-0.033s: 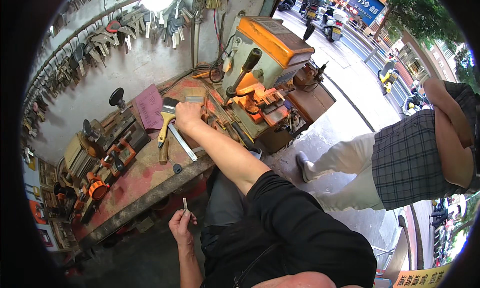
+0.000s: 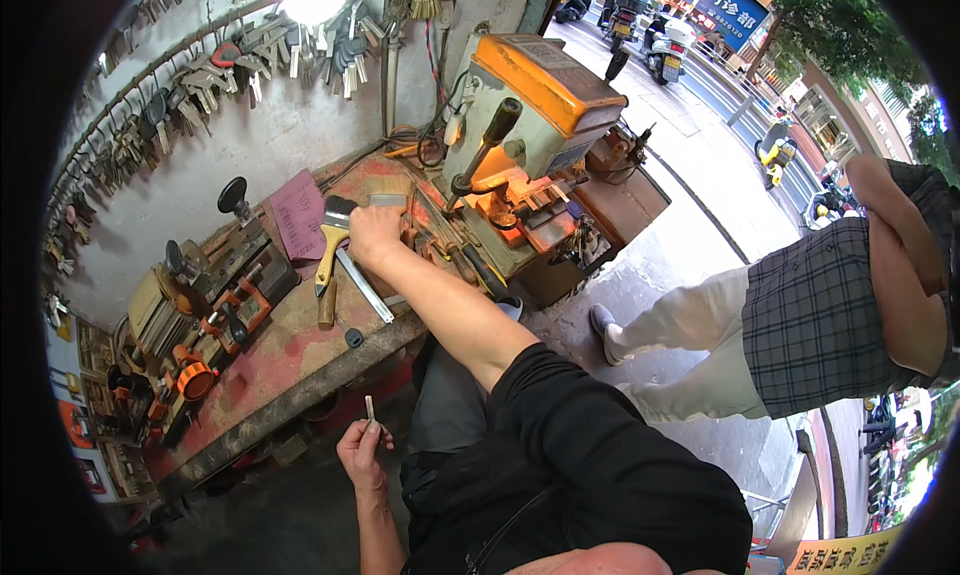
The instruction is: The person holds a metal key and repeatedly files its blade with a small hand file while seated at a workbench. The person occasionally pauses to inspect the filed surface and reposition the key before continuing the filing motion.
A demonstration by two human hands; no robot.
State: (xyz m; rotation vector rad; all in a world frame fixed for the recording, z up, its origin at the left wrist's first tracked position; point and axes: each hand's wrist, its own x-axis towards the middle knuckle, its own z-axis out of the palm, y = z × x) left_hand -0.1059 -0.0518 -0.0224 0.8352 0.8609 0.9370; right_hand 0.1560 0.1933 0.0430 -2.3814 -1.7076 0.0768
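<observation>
Low in front of the bench, my left hand (image 2: 363,453) pinches a small key (image 2: 370,407), its flat metal blade pointing up. My right arm stretches to the bench, where my right hand (image 2: 376,235) is closed among the tools; its fingertips and anything in them are hidden. Just left of that hand lies a paintbrush (image 2: 330,250) with dark bristles and a yellow handle. Past the knuckles a second, wide brush (image 2: 388,201) shows in part. A metal strip (image 2: 365,287) lies below the hand, with a small black piece (image 2: 354,338) near the bench edge.
An orange and grey key-cutting machine (image 2: 540,95) stands right of my hand, several files (image 2: 462,260) beside it. Another key machine (image 2: 215,320) occupies the bench's left. Keys (image 2: 200,80) hang on the wall. A person in a checked shirt (image 2: 810,320) stands at right.
</observation>
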